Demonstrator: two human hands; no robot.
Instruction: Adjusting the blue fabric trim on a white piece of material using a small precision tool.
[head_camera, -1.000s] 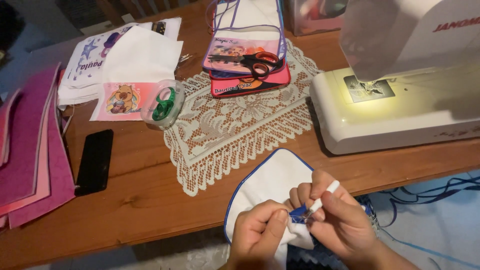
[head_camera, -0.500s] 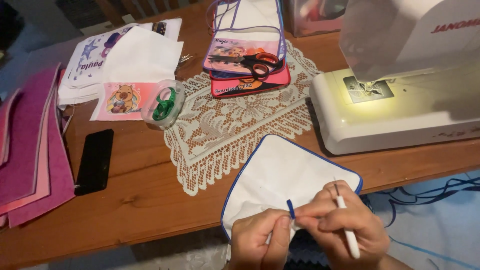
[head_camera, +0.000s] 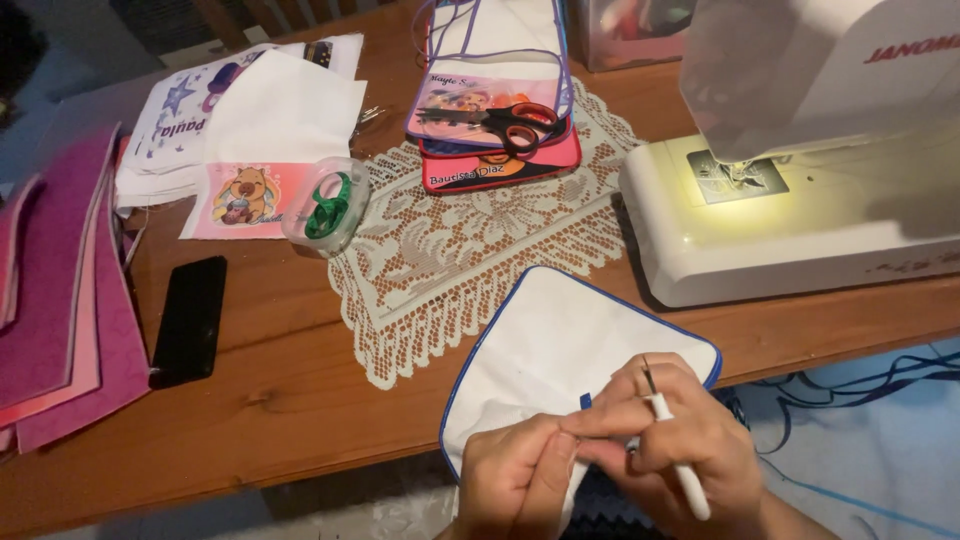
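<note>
At the near edge of the wooden tabletop (head_camera: 300, 400), my left hand (head_camera: 515, 485) pinches the hem of a white cloth piece (head_camera: 560, 345) trimmed in blue, fingers closed tight on the fabric. My right hand (head_camera: 690, 445) meets it there, fingers wrapped around a slim white-handled tool (head_camera: 675, 450) whose thin metal tip points up and away from me; its exact kind I cannot tell. A small blue tab (head_camera: 585, 401) of trim shows just above where my fingertips meet.

The cloth piece lies partly on the tabletop and partly over its near edge, its far corner touching a cream lace doily (head_camera: 450, 240). Just right of the cloth, a white sewing machine (head_camera: 800, 200) stands with its lamp lit over the needle plate. At the far edge, black-and-red scissors (head_camera: 515, 122) rest on a stack of printed pouches (head_camera: 490, 160). Left of the doily, a clear tub holding green ribbon (head_camera: 325, 205) sits touching a pink printed cloth (head_camera: 245, 195), beside folded white fabrics (head_camera: 280, 110). A black phone (head_camera: 190, 318) lies flat nearer the left edge, next to pink felt sheets (head_camera: 60, 300) stacked at that edge.
</note>
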